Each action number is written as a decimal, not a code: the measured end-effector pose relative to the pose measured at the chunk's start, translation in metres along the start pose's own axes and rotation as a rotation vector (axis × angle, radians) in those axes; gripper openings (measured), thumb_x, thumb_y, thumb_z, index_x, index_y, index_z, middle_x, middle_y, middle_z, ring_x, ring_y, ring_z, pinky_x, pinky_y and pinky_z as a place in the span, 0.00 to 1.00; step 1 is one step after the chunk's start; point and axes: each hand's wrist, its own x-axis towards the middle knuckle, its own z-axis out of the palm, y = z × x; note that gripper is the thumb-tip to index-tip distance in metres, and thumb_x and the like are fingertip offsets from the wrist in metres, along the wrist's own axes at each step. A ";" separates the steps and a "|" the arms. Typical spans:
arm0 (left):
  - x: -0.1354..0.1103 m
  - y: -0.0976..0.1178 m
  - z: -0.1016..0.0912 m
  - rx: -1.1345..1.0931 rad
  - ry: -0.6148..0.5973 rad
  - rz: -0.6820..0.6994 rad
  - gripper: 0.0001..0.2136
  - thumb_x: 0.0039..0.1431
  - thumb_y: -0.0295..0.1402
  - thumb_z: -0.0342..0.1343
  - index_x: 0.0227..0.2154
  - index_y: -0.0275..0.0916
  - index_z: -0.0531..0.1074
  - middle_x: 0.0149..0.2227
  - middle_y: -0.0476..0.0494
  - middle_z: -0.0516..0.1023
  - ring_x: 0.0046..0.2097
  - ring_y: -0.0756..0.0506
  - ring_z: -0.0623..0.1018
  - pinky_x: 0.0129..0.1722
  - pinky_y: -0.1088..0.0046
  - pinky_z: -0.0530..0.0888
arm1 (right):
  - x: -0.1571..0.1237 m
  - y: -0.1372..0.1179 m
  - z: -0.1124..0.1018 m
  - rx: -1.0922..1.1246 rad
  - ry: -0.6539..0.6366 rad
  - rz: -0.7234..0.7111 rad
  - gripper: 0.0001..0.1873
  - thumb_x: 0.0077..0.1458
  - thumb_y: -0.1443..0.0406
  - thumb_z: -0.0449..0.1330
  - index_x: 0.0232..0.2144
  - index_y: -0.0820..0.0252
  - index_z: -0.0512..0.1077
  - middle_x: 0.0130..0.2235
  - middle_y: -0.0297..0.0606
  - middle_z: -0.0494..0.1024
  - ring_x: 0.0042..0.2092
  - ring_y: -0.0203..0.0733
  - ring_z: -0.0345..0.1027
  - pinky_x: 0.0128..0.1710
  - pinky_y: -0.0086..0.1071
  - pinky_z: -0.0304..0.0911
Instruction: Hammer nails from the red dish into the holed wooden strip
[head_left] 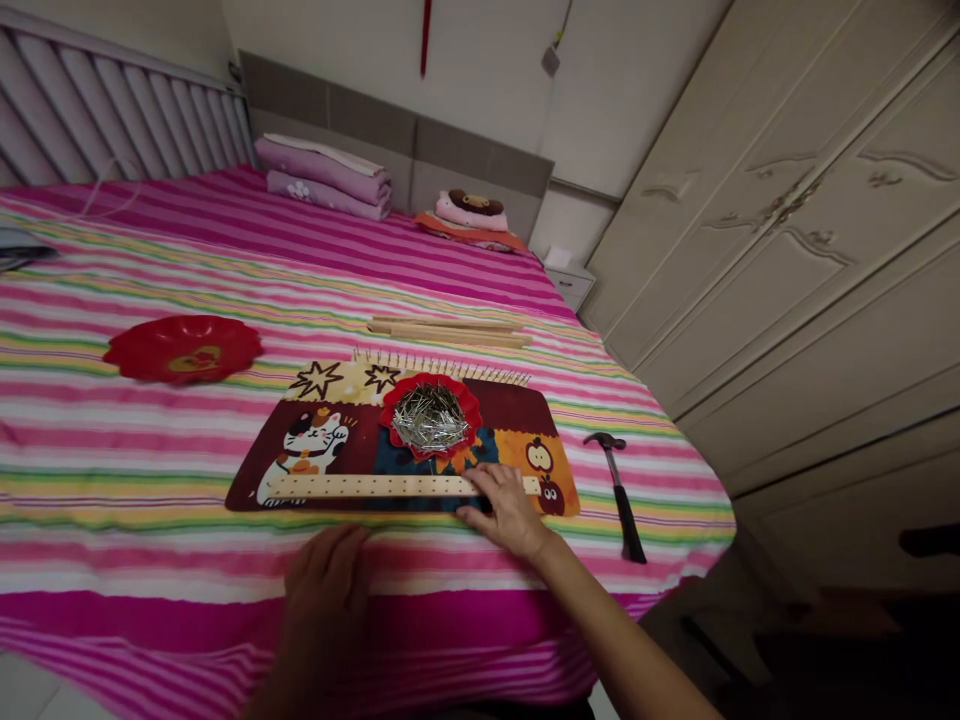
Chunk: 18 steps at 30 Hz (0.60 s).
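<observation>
A pale wooden strip (367, 486) dotted with rows of small dark holes or marks lies along the near side of a patterned mat (352, 440). My right hand (510, 508) grips the strip near its right end, thumb on the near edge and fingers across the top. Dim and somewhat blurred, my left hand (326, 570) rests on the bed in front of the mat, fingers extended and nothing visible in it. Behind the strip sits a red scalloped dish (472, 405) full of metal nails (429, 418). Another strip (517, 378) with a row of upright nails lies at the mat's far edge.
A hammer (621, 490) with a black handle lies right of the mat. Several bare wooden strips (450, 331) lie beyond it. A red plate (161, 345) is at the left. Folded bedding (326, 175) sits by the headboard; a wardrobe (795, 200) stands at the right.
</observation>
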 end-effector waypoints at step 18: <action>0.113 0.084 0.054 0.225 -0.645 -0.395 0.15 0.56 0.38 0.45 0.34 0.34 0.74 0.39 0.34 0.75 0.44 0.36 0.72 0.40 0.60 0.63 | -0.014 -0.004 0.014 0.001 0.081 0.008 0.16 0.54 0.63 0.59 0.46 0.55 0.70 0.42 0.41 0.72 0.44 0.46 0.60 0.43 0.39 0.51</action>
